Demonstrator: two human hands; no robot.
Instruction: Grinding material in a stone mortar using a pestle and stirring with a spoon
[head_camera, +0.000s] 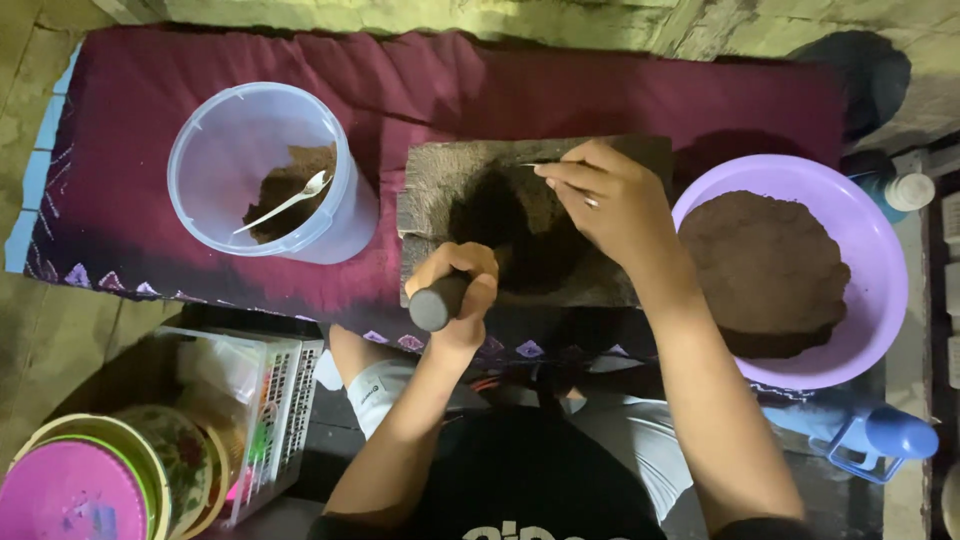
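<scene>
While both hands work at the slab, step in hand: I judge a dark patch of brown stuff is being worked on the stone slab (440, 170); nothing is being carried between containers.
Left hand (458, 285): clenched round a dark roller (437, 303), whose round end points toward the camera, at the slab's near edge.
Right hand (610, 200): thumb and fingertips pinched on a thin stick (533, 164), its tip pointing left over the slab's far edge; the other fingers are curled in.
Slab position: flat on the maroon cloth (550, 90), about mid-length, its near edge close to the cloth's near edge.
Dark patch (500, 215): at the slab's middle, between the two hands. I cannot tell whether the stick tip touches it.
Clear bucket (200, 130): toward the cloth's left end, apart from the slab, with brown powder (295, 170) and a white spoon (290, 200) inside.
Purple bowl (870, 230): at the cloth's right end, just beside the slab, holding a flat brown mass (765, 270).
Next move calls for: in my judgement, a firm left-hand grip with the roller level on the stone, and the stick held clear of its path.
Risk: I judge the near edge leaves little margin, so stuff could spill onto the cloth.
Other items: white basket (285, 390) and pink lid (70, 495) near left, off the cloth; blue bottle (895, 435) near right.
</scene>
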